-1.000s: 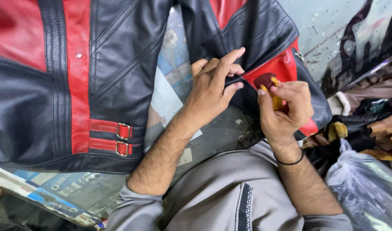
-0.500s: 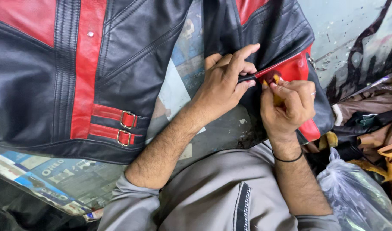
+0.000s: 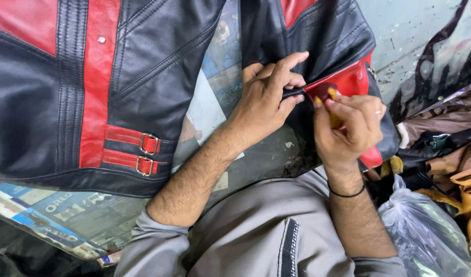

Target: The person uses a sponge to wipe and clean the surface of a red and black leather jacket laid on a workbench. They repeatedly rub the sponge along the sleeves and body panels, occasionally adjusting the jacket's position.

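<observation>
On the far right of the scene, over the right half of a black and red leather jacket spread across the table, both hands meet at a red panel near the jacket's edge. The left hand lies on the black leather with its forefinger stretched along the seam and its thumb and fingers pinching a narrow black strip at the panel's left end. The right hand, just to the right and touching the panel, is clenched around a small yellow tool; only its yellow tips show between the fingers, so I cannot tell what kind of tool it is, perhaps a small applicator or a blade handle. A thin black band circles that wrist. To the left, the jacket's other half carries two red straps with metal buckles near its hem, and a metal stud sits on a red stripe farther up. Printed blue paper lies under the hem at the near left. At the near right a clear plastic bag rests beside a heap of brown and tan garments, well apart from the hands.
</observation>
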